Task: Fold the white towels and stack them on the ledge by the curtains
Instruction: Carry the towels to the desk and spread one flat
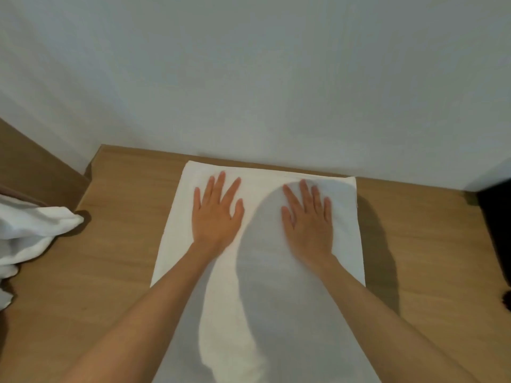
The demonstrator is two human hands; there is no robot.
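A white towel (257,272) is lying flat on a wooden surface (116,244), its far edge running close along the foot of a pale wall (249,78) and its near end passing out of view at the bottom of the frame.

Both hands are pressing down on its far half. The left hand (217,214) is lying palm-down with its fingers straight and spread, and it is holding nothing. The right hand (309,219) is doing the same, a little apart from the left, fingers straight and pointing toward the wall. A broad rounded shadow (262,313) is falling across the cloth between the two forearms.

To the left, a second white towel (30,230) is sitting crumpled and unfolded at the frame edge, well apart from the flat one, with bare wood between them. Behind it a wooden panel (33,161) is rising at an angle. At the far right a dark object (495,230) is intruding at the edge of the surface; what it is cannot be told. Nothing is lying on the towel besides the hands.
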